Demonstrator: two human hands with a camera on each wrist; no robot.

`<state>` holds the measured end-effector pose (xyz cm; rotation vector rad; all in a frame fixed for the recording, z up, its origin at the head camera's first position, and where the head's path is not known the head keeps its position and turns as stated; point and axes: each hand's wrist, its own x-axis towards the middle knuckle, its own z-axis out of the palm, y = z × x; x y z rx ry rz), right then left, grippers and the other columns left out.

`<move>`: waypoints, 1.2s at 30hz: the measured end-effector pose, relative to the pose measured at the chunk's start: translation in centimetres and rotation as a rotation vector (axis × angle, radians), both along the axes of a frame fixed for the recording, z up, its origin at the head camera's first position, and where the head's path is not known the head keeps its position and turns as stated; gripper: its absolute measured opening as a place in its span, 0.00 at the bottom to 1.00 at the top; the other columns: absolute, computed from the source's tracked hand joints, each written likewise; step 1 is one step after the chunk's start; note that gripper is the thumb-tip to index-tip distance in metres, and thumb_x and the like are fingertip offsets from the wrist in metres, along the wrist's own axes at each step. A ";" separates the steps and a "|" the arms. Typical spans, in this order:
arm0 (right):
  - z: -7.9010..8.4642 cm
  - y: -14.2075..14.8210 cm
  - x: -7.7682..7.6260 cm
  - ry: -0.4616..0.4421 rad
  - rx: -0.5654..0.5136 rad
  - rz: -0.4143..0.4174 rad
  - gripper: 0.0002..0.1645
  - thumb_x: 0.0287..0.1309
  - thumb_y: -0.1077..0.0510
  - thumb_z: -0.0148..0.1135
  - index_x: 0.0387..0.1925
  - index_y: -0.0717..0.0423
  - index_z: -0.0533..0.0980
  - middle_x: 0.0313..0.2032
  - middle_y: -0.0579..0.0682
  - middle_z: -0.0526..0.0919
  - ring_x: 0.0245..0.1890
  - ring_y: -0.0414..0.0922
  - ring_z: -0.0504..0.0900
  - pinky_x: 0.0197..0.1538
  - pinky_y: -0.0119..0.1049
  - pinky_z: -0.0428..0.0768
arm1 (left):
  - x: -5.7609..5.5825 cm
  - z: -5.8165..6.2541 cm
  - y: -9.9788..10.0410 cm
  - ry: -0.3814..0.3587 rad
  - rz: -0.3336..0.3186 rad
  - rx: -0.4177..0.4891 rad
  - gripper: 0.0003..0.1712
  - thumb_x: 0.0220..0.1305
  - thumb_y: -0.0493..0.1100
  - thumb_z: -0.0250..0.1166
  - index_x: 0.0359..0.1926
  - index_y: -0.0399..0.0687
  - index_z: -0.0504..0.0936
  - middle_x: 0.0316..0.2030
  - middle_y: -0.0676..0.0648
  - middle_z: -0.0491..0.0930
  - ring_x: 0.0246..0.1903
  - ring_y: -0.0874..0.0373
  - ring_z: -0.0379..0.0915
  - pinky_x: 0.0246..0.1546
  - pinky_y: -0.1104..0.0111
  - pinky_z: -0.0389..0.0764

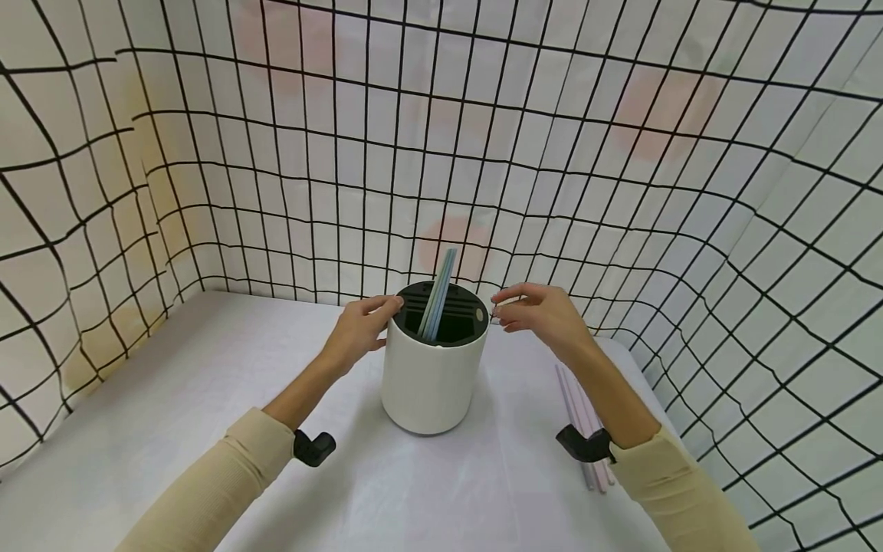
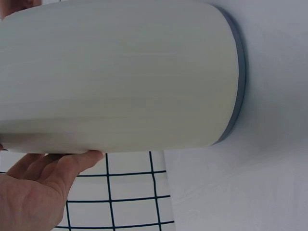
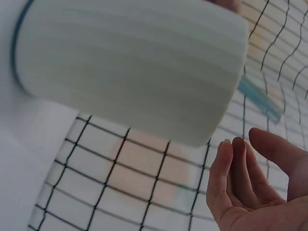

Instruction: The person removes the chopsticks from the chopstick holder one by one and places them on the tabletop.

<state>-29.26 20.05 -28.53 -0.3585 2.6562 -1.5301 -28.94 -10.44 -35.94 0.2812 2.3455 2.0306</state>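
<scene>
A white cylindrical utensil holder (image 1: 431,391) with a black slotted top stands upright on the table. Several pale blue and greenish chopsticks (image 1: 438,295) lean inside it, their upper ends sticking out. My left hand (image 1: 360,326) holds the holder's rim from the left; in the left wrist view fingers of that hand (image 2: 41,185) lie against its white side. On the other side, my right hand (image 1: 541,314) hovers by the rim with loosely bent fingers. Seen from the right wrist, the right hand (image 3: 255,180) is apart from the holder and has nothing between thumb and fingers.
Several pink and purple chopsticks (image 1: 586,422) lie on the table beneath the right forearm, partly covered by it. White cloth covers the table (image 1: 428,498). A black wire grid (image 1: 345,153) rises at the back and along both sides.
</scene>
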 end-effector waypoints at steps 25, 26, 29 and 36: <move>-0.2 -6.6 -0.9 -0.031 -0.039 0.092 0.20 0.60 0.55 0.73 0.53 0.55 0.82 0.48 0.53 0.89 0.54 0.50 0.85 0.59 0.49 0.83 | -0.3 -0.2 0.3 -0.020 0.003 -0.003 0.32 0.75 0.61 0.56 0.70 0.48 0.73 0.70 0.46 0.72 0.70 0.48 0.68 0.61 0.50 0.80; -0.3 -6.7 -0.9 -0.025 -0.041 0.093 0.20 0.60 0.55 0.73 0.53 0.55 0.82 0.48 0.53 0.90 0.55 0.49 0.85 0.60 0.49 0.82 | -0.3 -0.2 0.2 -0.019 0.003 -0.004 0.33 0.75 0.61 0.56 0.70 0.48 0.73 0.70 0.46 0.72 0.70 0.47 0.67 0.61 0.50 0.80; -0.7 -7.0 -0.9 -0.002 -0.046 0.096 0.19 0.60 0.56 0.73 0.51 0.55 0.82 0.47 0.53 0.90 0.56 0.48 0.85 0.63 0.50 0.80 | -0.2 -0.2 0.1 -0.017 0.004 -0.007 0.33 0.75 0.62 0.56 0.71 0.47 0.73 0.70 0.46 0.72 0.71 0.47 0.67 0.61 0.50 0.80; -1.3 -7.0 -0.9 0.083 -0.034 0.092 0.15 0.60 0.56 0.73 0.48 0.55 0.84 0.44 0.52 0.91 0.54 0.48 0.86 0.64 0.50 0.80 | -0.2 0.0 0.1 -0.024 0.015 -0.004 0.34 0.75 0.62 0.57 0.70 0.48 0.73 0.70 0.46 0.72 0.71 0.47 0.67 0.60 0.50 0.80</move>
